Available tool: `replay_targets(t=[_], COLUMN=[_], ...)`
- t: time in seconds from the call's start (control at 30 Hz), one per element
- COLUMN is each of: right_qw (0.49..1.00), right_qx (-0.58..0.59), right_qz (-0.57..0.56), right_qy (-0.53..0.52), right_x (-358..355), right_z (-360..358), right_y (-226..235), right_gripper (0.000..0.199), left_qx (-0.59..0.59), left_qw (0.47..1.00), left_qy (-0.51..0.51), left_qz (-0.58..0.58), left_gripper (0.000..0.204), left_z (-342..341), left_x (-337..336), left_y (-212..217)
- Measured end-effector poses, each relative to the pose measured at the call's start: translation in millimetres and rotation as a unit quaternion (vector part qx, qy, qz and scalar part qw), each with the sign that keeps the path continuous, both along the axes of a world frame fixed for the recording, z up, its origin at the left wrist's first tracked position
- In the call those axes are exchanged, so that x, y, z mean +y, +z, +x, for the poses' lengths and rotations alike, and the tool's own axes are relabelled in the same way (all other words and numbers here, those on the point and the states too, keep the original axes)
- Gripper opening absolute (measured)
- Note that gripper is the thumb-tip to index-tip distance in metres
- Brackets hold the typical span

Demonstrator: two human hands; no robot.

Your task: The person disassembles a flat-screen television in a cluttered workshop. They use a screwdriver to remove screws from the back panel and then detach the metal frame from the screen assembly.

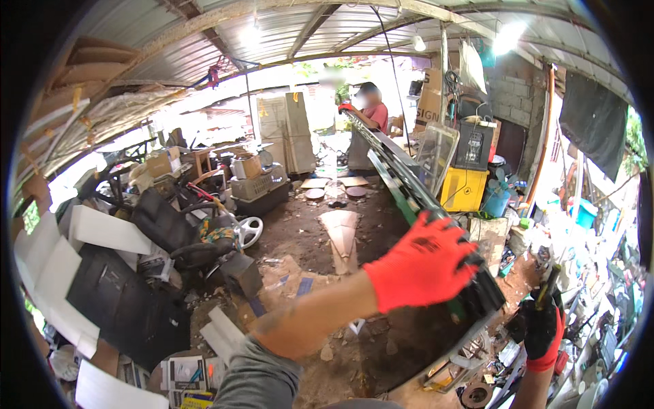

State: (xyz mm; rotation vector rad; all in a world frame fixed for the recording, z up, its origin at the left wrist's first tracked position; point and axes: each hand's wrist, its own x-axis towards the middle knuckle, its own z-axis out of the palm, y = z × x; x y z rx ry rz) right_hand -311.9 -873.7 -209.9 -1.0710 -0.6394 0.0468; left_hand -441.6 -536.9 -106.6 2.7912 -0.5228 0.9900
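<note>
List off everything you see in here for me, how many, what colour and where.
Long frame: one, mostly black, slanting from near right to far middle.
Tool: one, dark, in the right hand.
Box: one, yellow, right of the frame.
Chair: one, black, left.
Wheel: one, white, beside the chair.
White boards: several, left.
Lights: at least three, white, under the roof.
Hanging sheet: one, black, upper right.
Tub: one, blue, right.
Co-worker: one, red shirt, frame's far end.
Clutter: uncountable, mixed, both sides.
Left hand: one, red glove, on the frame's near end.
Right hand: one, red-and-black glove, lower right.
Sleeve: one, grey, left arm.
</note>
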Motion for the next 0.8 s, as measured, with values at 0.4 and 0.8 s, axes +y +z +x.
replay_targets(t=[0.4,0.8], right_qw=[0.948,0.807], right_qx=[-0.023,0.005], right_qz=[-0.317,-0.486], right_qy=[-0.03,-0.334], right_x=[159.8,203.1], right_z=[-63.7,-85.4], right_y=[148.2,154.9], right_gripper=[0.048,0.054], left_qx=[-0.114,-0.094], left_qw=[0.969,0.952], left_qy=[-0.213,-0.038], left_qz=[-0.055,-0.289], left_gripper=[0.062,0.041], left_z=[24.3,183.0], left_x=[100.8,456.6], left_y=[-20.3,-1.0])
